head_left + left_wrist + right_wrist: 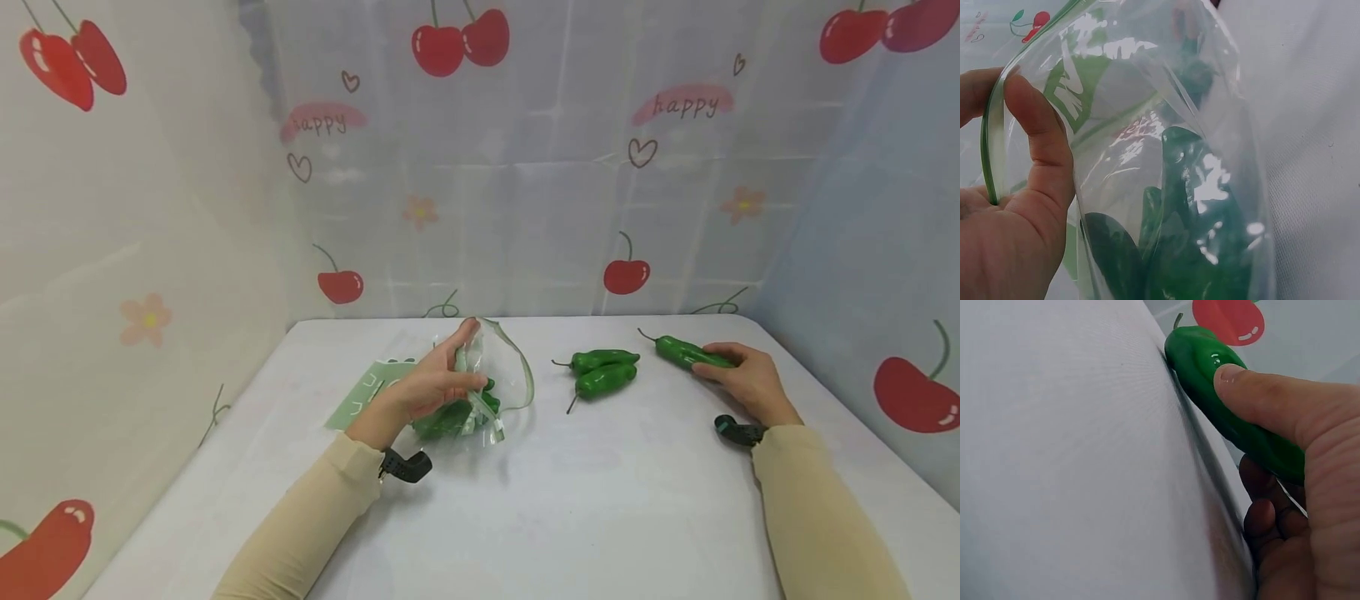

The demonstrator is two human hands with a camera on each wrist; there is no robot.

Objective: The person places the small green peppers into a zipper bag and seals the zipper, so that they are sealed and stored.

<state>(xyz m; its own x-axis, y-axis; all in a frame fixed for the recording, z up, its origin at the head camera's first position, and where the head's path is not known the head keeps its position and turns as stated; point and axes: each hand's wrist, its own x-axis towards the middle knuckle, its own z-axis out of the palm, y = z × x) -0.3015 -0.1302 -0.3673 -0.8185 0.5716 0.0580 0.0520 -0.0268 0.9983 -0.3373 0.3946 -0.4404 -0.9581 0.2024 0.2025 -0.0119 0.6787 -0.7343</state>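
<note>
My left hand (pixel 423 390) holds a clear zip bag (pixel 529 377) by its green-edged mouth, which gapes toward the right. Inside the bag lie green peppers (pixel 1200 219), blurred by the shiny plastic, so their number is unclear. Over at the right, my right hand (pixel 750 385) grips a long green pepper (pixel 678 352) between thumb and fingers. That pepper lies low at the table surface, its thin stem pointing to the far left. Between the hands, two more green peppers, a rear one (pixel 598 360) and a front one (pixel 606 381), rest side by side.
A light green printed panel (pixel 367 392) shows left of the bag's peppers, partly behind my left hand. Everything stands on a white table (pixel 555 508). Curtains (pixel 525 200) with cherry prints hang behind the table and along both sides.
</note>
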